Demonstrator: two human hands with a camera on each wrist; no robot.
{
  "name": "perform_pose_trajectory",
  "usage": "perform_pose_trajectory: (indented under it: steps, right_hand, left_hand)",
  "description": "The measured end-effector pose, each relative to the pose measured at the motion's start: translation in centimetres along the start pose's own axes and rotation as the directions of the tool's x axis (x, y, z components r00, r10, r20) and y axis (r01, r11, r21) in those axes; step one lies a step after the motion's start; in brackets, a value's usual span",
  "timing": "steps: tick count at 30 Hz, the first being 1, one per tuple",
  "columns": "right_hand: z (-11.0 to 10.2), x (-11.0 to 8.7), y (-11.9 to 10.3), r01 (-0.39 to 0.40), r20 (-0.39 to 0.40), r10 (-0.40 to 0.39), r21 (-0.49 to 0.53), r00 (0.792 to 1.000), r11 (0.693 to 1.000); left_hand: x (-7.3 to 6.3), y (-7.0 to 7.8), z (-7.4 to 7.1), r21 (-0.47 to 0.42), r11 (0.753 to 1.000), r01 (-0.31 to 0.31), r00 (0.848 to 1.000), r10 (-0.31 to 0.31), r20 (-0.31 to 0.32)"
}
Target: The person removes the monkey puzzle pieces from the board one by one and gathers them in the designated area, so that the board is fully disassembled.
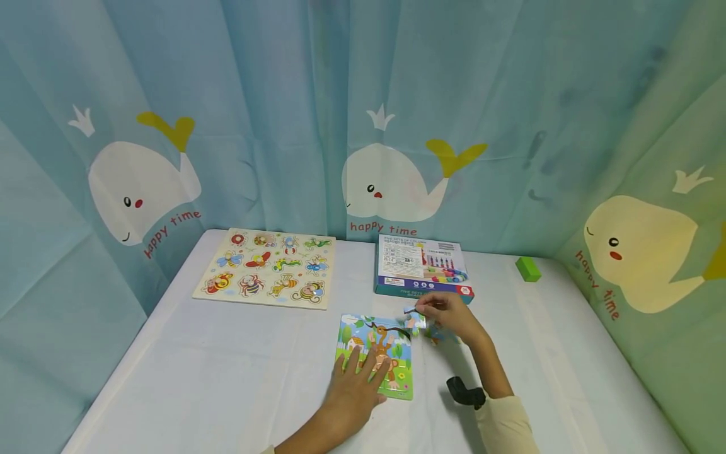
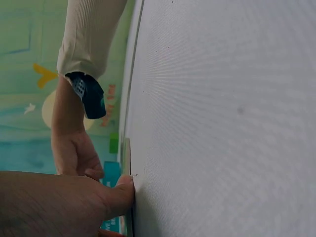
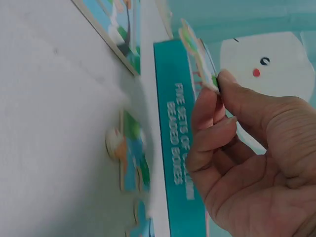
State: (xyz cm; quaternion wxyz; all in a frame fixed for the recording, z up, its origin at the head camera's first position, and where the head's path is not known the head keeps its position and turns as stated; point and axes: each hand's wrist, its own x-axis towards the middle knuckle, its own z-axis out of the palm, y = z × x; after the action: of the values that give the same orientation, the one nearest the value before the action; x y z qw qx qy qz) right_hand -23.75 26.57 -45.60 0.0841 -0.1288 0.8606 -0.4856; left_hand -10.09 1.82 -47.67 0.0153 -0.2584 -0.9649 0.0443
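Note:
A jigsaw puzzle board (image 1: 401, 381) with a monkey hanging from a branch lies on the white table. My left hand (image 1: 353, 392) rests on its lower left part with fingers spread, covering some of the picture. Beyond the board's upper right corner, my right hand (image 1: 450, 313) pinches a jigsaw piece (image 3: 197, 57) between thumb and fingertips, raised off the table. In the right wrist view, a loose puzzle piece (image 3: 129, 153) lies below that hand, and part of another puzzle piece (image 3: 143, 222) shows at the bottom edge.
Behind the right hand lies a beaded boxes carton (image 1: 422, 265). A wooden insect peg puzzle (image 1: 266, 268) is at the back left, and a green block (image 1: 528, 269) at the back right. Curtains (image 1: 283, 126) with whales enclose the table. A black device (image 1: 466, 392) sits at the right wrist.

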Motion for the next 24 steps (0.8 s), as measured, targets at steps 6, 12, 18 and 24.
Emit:
perform_pose_trajectory:
  steps: [6, 12, 18, 24]
  right_hand:
    - [-2.0, -1.4, 0.3, -0.083, -0.068, 0.084, 0.009, 0.994, 0.996]
    - [-4.3, -3.0, 1.3, -0.113, -0.147, 0.107, -0.033, 0.983, 0.993]
    - [-6.6, -4.8, 2.8, -0.183, -0.194, 0.166, -0.073, 0.967, 0.98]
    - [-8.3, -6.5, 4.3, -0.242, -0.204, 0.213, -0.125, 0.955, 0.962]
  left_hand:
    - [-0.1, 0.0, -0.1, -0.006, 1.0, -0.005, 1.0, 0.005, -0.017]
    - [-0.2, -0.1, 0.0, -0.02, 1.0, -0.008, 1.0, 0.007, -0.022]
    - [-0.1, 0.0, 0.2, -0.022, 1.0, -0.003, 1.0, 0.003, -0.007]
    - [-0.2, 0.0, 0.0, -0.016, 1.0, -0.006, 1.0, 0.005, -0.021]
